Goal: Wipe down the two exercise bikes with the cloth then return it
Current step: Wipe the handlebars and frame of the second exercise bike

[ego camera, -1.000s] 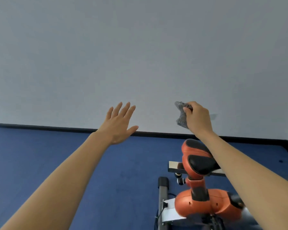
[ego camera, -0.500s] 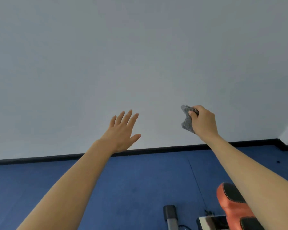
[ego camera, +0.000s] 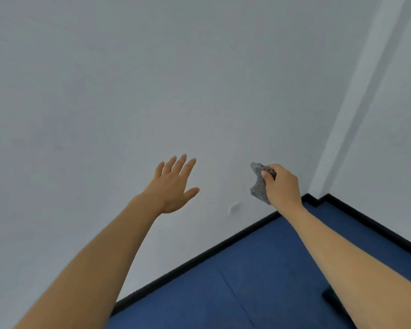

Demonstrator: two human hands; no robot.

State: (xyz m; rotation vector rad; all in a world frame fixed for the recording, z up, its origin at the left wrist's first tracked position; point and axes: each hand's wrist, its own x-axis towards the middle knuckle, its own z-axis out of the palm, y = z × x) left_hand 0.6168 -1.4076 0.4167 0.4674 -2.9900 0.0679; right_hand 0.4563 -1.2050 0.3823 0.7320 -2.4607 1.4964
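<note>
cloth (ego camera: 259, 184) — bunched, long axis near vertical, sticking out left of the fist | right hand (ego camera: 281, 185) clenched round it | left hand (ego camera: 173, 186) — fingers spread, empty

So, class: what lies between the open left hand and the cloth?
Nothing. In the head view, only bare white wall shows between the left hand and the grey cloth, which the right hand grips.

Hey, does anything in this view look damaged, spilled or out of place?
Nothing stands out. The right hand holds the crumpled grey cloth, the left hand is open and empty, and the white wall and blue floor look clean. No bike is in view.
</note>
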